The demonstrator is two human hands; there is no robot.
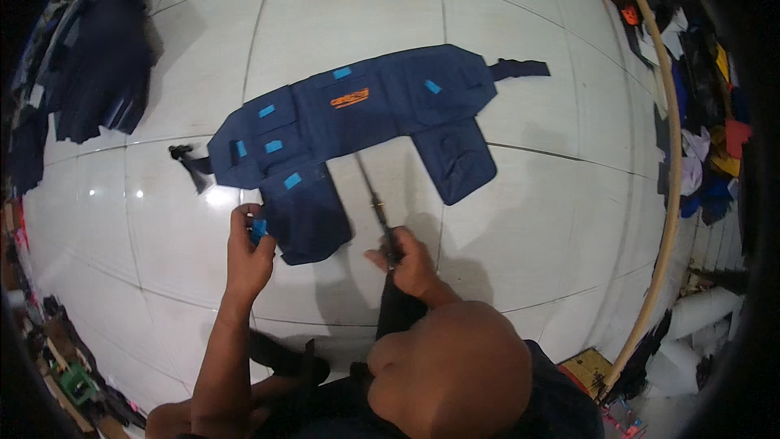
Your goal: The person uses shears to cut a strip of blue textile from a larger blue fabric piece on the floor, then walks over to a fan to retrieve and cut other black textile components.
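A navy blue fabric tool belt with pocket panels lies spread on the floor. Small bright blue pieces, tape-like, sit at several spots on it, and an orange print marks its middle. Beside the lower left flap, my left hand is closed, with a blue piece between thumb and fingers. Whether it also touches the flap's edge, I cannot tell. My right hand is wrapped round the black handle of a long thin rod-like tool. The rod's tip points to the belt's lower edge, between the two flaps.
Black straps stick out at the belt's right end and, with a buckle, at its left. Dark garments lie at the upper left. A long wooden pole runs along the right, beside piled coloured cloth. White tiles form the floor.
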